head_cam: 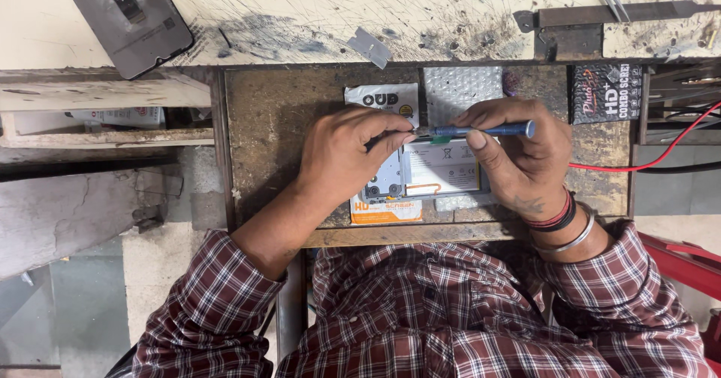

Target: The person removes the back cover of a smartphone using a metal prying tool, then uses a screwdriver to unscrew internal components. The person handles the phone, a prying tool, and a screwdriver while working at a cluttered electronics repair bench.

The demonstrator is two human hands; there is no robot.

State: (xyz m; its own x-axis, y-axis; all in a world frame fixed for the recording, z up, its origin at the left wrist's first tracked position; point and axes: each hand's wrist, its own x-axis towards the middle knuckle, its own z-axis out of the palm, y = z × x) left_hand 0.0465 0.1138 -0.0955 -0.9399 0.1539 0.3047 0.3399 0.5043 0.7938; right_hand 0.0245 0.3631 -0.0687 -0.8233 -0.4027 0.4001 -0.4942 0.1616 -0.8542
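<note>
Plaid-shirted lap, then opened phone (428, 171): left hand (342, 156) pinches tip area w/ closed fingers; right hand (518, 156) grips blue screwdriver (481, 130) horizontally, steadying it.

L hand (342, 153): fingers pinched, palm down | R hand (518, 156): fingers curled shut, wrist bent inward

Worn wooden tray (270, 123) (phone (439, 171), packets (383, 99))
</note>
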